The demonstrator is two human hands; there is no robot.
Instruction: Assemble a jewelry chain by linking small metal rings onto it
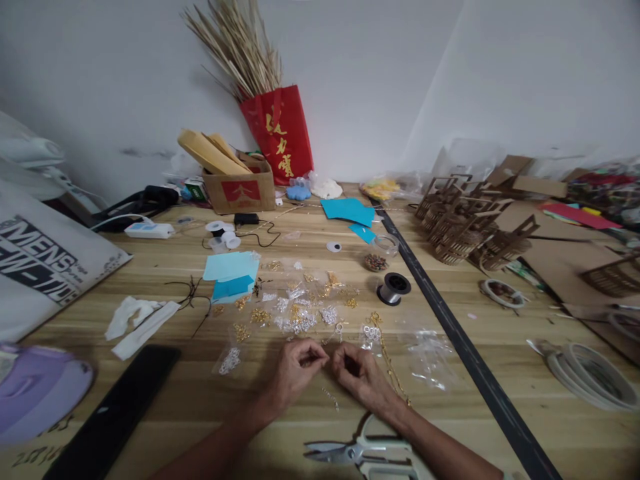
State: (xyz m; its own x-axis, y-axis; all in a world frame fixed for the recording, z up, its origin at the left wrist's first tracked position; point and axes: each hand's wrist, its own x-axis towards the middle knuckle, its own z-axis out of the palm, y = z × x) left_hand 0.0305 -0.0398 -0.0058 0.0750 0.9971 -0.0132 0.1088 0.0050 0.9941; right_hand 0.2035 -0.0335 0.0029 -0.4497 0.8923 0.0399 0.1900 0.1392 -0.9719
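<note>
My left hand [297, 367] is pinched, with thumb and index fingertips together just above the wooden table. Close beside it, my right hand [361, 375] is curled with its fingertips pressed together. Whatever either hand holds is too small to make out. Below the gap between them lies a short silver chain [331, 399]. A longer gold chain [387, 353] runs past my right hand. Beyond my fingers spread several little bags of silver findings [303, 322] and gold findings [260, 316]. Silver rings [371, 333] sit in a clear bag. White-handled scissors [350, 453] lie partly under my right forearm.
A wire spool [394, 289] and a tub of beads [376, 261] stand right of the findings. Blue cards [231, 267] and a black phone-like slab [117, 407] lie left. Brown woven baskets [460, 227] crowd the right, past a dark strip [450, 327]. A red bag [280, 133] stands behind.
</note>
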